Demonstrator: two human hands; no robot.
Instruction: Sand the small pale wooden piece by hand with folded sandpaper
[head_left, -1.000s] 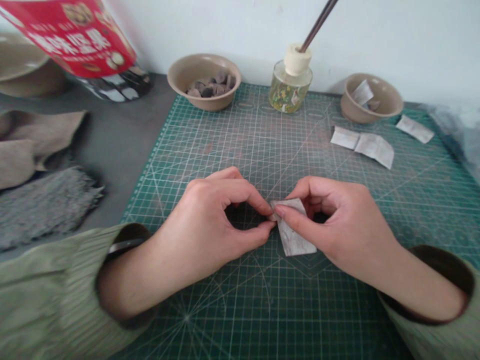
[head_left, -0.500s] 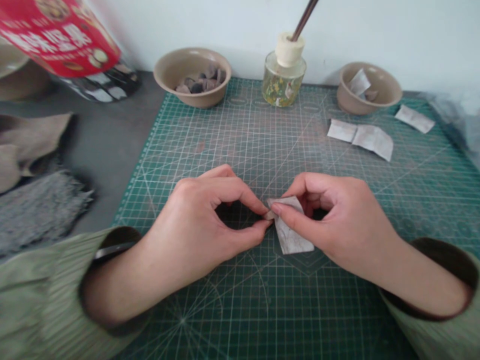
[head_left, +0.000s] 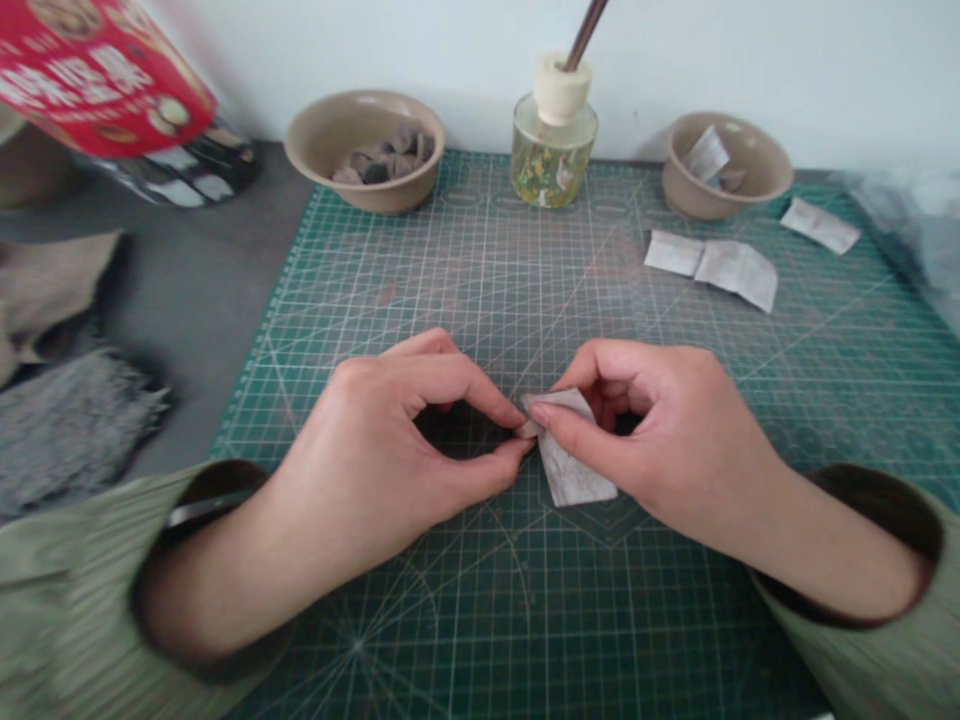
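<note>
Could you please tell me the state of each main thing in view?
Left hand: pinching small brownish piece
Right hand: pinching pale sheet
Pale sheet: gripped, partly covered
Middle bowl: upright, partly filled with lumps
Right bowl: upright, holding pale scrap
Glass bottle: upright, sticks in neck
Green mat: lying flat
Loose pale pieces: lying, creased
Red package: standing, top cropped
Grey cloth: lying, partly in view

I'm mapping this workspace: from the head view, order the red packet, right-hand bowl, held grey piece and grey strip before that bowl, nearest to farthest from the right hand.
1. Held grey piece: in the right hand.
2. Grey strip: on the mat, beyond that hand.
3. Right-hand bowl: behind the strip.
4. Red packet: far left, at the back.
</note>
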